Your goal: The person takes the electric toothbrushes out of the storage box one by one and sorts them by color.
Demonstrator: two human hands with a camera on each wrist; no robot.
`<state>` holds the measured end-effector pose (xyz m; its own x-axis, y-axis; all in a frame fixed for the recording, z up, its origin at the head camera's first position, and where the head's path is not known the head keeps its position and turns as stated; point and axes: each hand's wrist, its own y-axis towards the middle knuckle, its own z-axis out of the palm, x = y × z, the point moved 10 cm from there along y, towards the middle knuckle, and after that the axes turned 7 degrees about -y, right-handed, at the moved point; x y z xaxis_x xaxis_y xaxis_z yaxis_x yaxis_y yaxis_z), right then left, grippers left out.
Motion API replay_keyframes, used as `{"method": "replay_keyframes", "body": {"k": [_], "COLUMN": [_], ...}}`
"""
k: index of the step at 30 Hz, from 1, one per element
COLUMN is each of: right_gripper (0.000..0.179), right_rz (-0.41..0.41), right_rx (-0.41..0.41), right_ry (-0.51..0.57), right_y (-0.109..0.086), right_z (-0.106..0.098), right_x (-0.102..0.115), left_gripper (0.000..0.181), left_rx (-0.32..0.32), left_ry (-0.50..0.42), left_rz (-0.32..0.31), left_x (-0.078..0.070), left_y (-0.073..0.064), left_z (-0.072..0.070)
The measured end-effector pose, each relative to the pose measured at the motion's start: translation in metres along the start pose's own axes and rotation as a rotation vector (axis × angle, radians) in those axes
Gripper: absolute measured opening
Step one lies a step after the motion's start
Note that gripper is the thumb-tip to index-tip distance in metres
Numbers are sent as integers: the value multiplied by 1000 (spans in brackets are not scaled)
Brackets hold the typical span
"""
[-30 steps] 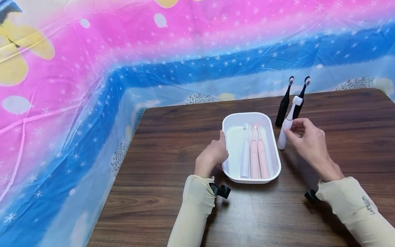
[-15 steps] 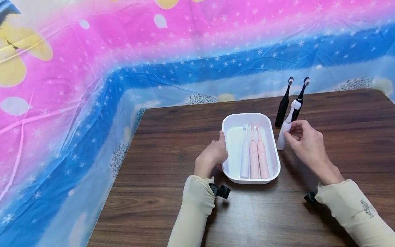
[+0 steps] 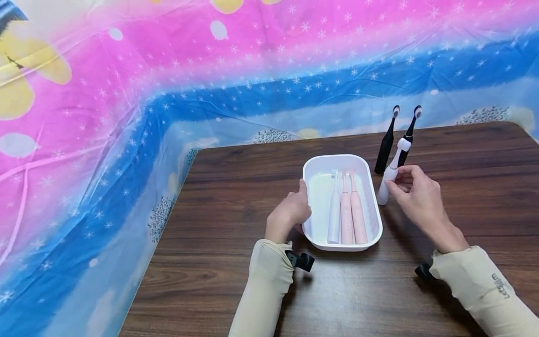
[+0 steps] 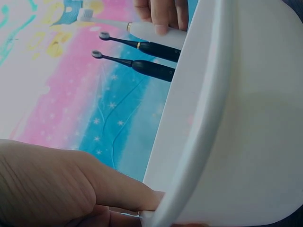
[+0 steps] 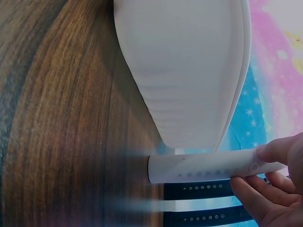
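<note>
My right hand (image 3: 421, 196) pinches a white electric toothbrush (image 3: 389, 180) between thumb and fingers. In the head view the brush stands nearly upright just right of a white plastic tray (image 3: 317, 201). Its base is at the wooden tabletop in the right wrist view (image 5: 163, 169). My left hand (image 3: 290, 210) grips the tray's left rim, with thumb and fingers on either side of the wall in the left wrist view. Inside the tray lie a pale toothbrush (image 3: 334, 217) and two pink ones, one (image 3: 346, 217) beside the other (image 3: 358, 217), heads pointing away from me.
Two black electric toothbrushes, one (image 3: 384, 153) left of the other (image 3: 411, 129), stand upright behind the white one, which partly hides the right one. The dark wooden table (image 3: 227, 210) extends around the tray. A pink and blue patterned cloth (image 3: 252, 61) hangs behind.
The top of the white toothbrush in my right hand has shifted slightly downward in the head view, while its base stays put. My left hand and the tray have not moved.
</note>
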<state>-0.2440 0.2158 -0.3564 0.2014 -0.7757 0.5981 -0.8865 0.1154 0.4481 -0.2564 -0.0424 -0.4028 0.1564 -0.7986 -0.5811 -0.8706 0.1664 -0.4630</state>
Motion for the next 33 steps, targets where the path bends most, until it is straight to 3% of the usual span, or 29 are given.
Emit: {"method": "replay_keyframes", "body": {"k": [10, 21, 33], "right_gripper": [31, 32, 38], "right_rz": [13, 9, 46], "right_rx": [31, 53, 80], "right_ry": [1, -20, -4], "right_y": [1, 1, -3], "right_z": [0, 1, -1], "right_x": [0, -2, -6], "left_gripper": [73, 72, 73], "left_rx": [2, -22, 2], "left_ry": [5, 102, 15], "left_rz": [1, 15, -5], "left_x": [-1, -4, -2], "left_y": [0, -1, -1], "left_z": [-1, -4, -3]}}
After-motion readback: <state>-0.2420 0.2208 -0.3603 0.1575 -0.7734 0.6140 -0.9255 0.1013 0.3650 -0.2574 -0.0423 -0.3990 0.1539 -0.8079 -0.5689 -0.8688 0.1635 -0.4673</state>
